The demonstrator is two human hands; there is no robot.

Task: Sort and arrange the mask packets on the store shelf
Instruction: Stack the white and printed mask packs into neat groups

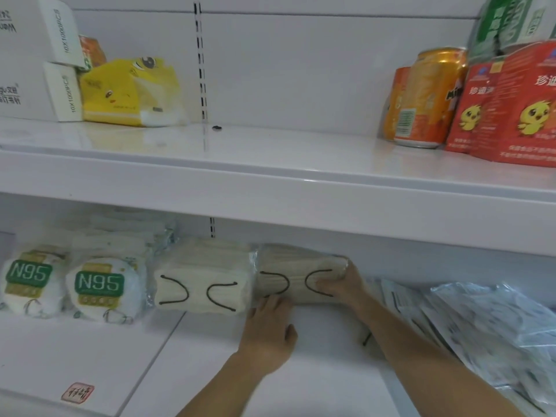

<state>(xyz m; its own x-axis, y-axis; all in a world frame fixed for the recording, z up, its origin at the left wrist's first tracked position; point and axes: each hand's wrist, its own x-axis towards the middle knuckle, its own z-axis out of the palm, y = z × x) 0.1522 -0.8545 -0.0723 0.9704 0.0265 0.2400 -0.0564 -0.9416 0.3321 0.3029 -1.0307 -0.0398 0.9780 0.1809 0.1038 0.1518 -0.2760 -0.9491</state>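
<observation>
On the lower shelf (150,356) stands a row of mask packets. Two white N95 packets (28,281) (100,288) are at the left. A beige mask packet with black ear loops (201,281) stands beside them. A second beige packet (296,275) stands right of it. My right hand (340,285) grips that second packet at its right end, thumb on top. My left hand (267,329) lies at its lower left front, fingers touching the packet's bottom edge. More packets are stacked behind the N95 ones.
A loose heap of clear-wrapped packets (481,326) lies at the right of the lower shelf. The upper shelf (270,164) holds white boxes (36,61), a yellow tissue pack (132,91), orange cans (424,97) and red cartons (511,106). A red stamp sticker (77,392) is on the lower shelf.
</observation>
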